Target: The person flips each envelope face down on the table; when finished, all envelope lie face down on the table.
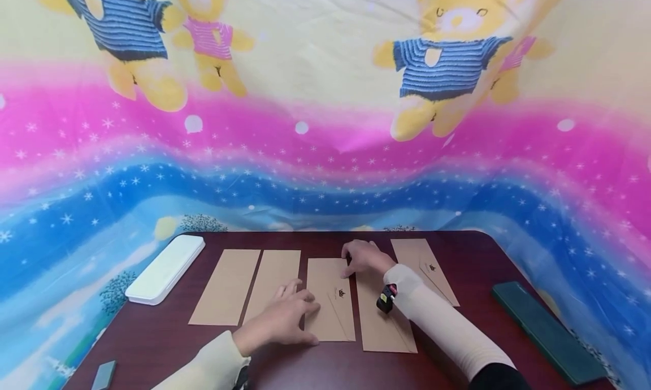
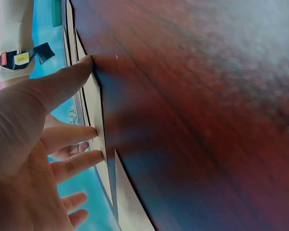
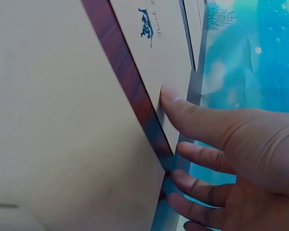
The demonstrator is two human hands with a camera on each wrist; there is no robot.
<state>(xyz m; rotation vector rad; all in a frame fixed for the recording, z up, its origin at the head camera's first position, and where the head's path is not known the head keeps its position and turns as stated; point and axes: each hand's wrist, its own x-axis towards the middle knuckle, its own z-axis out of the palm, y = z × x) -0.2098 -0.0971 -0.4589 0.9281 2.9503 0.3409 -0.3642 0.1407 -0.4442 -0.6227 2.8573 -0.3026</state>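
Note:
Several brown paper envelopes lie side by side on the dark wooden table. My left hand point(image 1: 283, 317) rests at the lower left of the middle envelope point(image 1: 328, 277), which bears a small crown print. In the left wrist view its thumb point(image 2: 70, 79) and two fingertips touch along that envelope's edge. At the far right corner of the same envelope is my right hand point(image 1: 367, 258), with its thumb point(image 3: 183, 110) on the paper and the other fingers by the far edge. Partly under the right wrist lies another envelope point(image 1: 378, 328). Both hands have loosely bent fingers.
Two plain envelopes point(image 1: 226, 288) point(image 1: 272, 271) lie to the left, and one printed envelope point(image 1: 412, 254) at the far right. A white case point(image 1: 165, 268) stands at the left edge, a dark green case point(image 1: 546, 330) at the right. A small grey-green block point(image 1: 104, 374) sits front left.

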